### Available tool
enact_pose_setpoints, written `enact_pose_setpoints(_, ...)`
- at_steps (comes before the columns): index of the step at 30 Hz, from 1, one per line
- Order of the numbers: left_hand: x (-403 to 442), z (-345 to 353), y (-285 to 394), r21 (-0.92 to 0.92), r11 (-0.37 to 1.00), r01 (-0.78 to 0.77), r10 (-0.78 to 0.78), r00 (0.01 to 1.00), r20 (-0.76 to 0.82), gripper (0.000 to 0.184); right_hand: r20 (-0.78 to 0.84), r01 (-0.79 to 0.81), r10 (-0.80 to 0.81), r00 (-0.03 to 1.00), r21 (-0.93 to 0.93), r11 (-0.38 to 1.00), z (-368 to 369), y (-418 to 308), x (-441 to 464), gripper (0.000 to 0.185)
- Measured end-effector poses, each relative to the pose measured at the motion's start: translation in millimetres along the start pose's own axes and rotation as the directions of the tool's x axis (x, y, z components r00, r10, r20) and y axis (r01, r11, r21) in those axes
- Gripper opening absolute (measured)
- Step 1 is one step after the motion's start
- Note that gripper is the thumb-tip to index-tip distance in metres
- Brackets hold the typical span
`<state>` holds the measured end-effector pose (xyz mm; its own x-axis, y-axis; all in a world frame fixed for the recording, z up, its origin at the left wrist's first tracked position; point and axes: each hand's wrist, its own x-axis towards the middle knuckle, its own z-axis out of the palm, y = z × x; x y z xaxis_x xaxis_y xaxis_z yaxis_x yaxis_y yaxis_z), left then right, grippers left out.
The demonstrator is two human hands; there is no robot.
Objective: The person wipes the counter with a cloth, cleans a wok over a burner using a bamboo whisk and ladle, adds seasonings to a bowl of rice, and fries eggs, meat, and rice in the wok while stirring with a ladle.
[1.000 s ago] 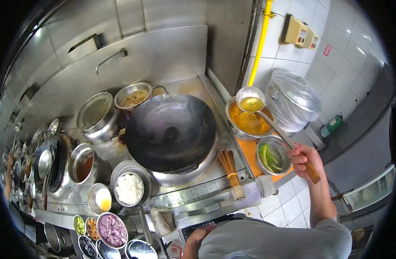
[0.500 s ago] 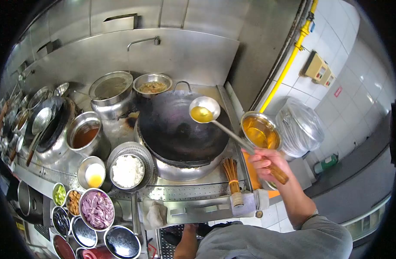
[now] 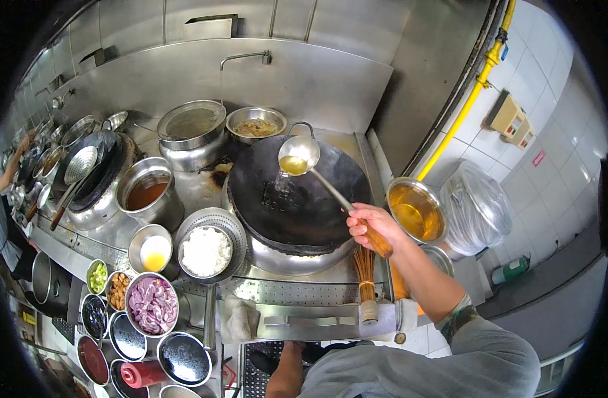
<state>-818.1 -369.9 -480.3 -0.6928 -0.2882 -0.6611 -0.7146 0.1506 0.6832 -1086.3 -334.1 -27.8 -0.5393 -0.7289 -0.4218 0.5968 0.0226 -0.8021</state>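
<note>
My right hand (image 3: 370,225) is wrapped around the wooden handle of a ladle (image 3: 302,151). The ladle's bowl tilts over the wok (image 3: 304,222), and clear yellowish liquid, looking like oil, runs from its lip into the dark pan. To the right of the wok stands a metal pot of golden oil (image 3: 415,211). My left arm hangs down at the counter's front edge; of my left hand (image 3: 293,347) little shows, and its fingers are hidden.
Left of the wok are cooked rice (image 3: 205,252) in a bowl on a perforated strainer, an egg bowl (image 3: 150,249), sliced red onions (image 3: 152,305) and a pot of brown liquid (image 3: 146,192). A bamboo brush (image 3: 365,282) lies in front. Another person's arm (image 3: 12,166) shows far left.
The ladle has moved left over the wok and tipped, and liquid now falls from it. My right hand has shifted left with it. The view has turned slightly.
</note>
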Motion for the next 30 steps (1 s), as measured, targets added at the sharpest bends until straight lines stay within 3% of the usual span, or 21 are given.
enact_pose_setpoints(3,-0.4,-0.9,2.5,0.009,1.000,0.002,-0.002,1.000,-0.009,0.039,-0.067,0.048,-0.054,0.996,-0.088,0.995,-6.5,-10.2,10.3,0.051)
enact_pose_setpoints(6,1.1,-2.1,3.4,0.021,1.000,0.003,-0.003,1.000,-0.015,0.039,-0.036,0.077,-0.085,0.996,-0.191,0.979,-20.3,-21.9,16.1,0.053)
enact_pose_setpoints(8,2.4,-3.3,3.6,0.029,1.000,0.006,-0.006,1.000,-0.017,0.040,-0.114,0.097,-0.141,0.983,-0.326,0.940,-22.1,-26.1,6.9,0.048)
enact_pose_setpoints(10,1.2,-2.0,2.6,0.038,0.999,0.010,-0.009,1.000,-0.017,0.041,-0.165,0.078,-0.172,0.971,-0.462,0.883,-18.2,-34.3,-10.2,0.048)
enact_pose_setpoints(14,-2.4,-2.7,-1.8,0.065,0.998,0.013,-0.012,1.000,-0.010,0.042,-0.177,0.036,-0.220,0.959,-0.697,0.716,-33.9,-39.1,-37.2,0.067)
enact_pose_setpoints(17,-21.8,-4.4,-7.1,0.093,0.996,-0.007,0.005,1.000,0.015,0.043,-0.155,0.038,-0.283,0.946,-0.817,0.576,-54.4,-33.0,-62.4,0.062)
enact_pose_setpoints(21,-117.5,-30.3,12.4,0.102,0.982,-0.159,0.135,0.967,0.215,0.044,-0.201,-0.007,-0.328,0.923,-0.861,0.508,-51.4,-20.6,-102.2,0.060)
enact_pose_setpoints(24,-216.2,-103.6,111.4,0.007,0.909,-0.417,0.404,0.883,0.241,0.040,-0.226,0.010,-0.296,0.928,-0.780,0.626,-58.1,5.4,-105.4,0.058)
enact_pose_setpoints(26,-252.8,-139.4,196.2,0.064,0.883,-0.466,0.469,0.882,-0.043,0.036,0.084,0.304,-0.631,0.771,-0.920,0.248,-96.5,46.4,-75.2,0.059)
enact_pose_setpoints(27,-248.0,-151.4,222.5,0.196,0.778,-0.597,0.628,0.746,-0.223,0.036,-0.076,0.224,-0.509,0.857,-0.836,0.501,-77.6,45.2,-80.9,0.059)
enact_pose_setpoints(28,-239.3,-162.7,247.1,0.350,0.649,-0.675,0.759,0.544,-0.358,0.038,-0.200,0.110,-0.339,0.919,-0.695,0.710,-65.6,46.3,-85.2,0.059)
enact_pose_setpoints(30,-211.9,-180.9,300.1,0.574,0.535,-0.620,0.836,0.289,-0.467,0.048,-0.239,0.097,-0.455,0.858,-0.795,0.599,-69.6,60.7,-77.8,0.060)
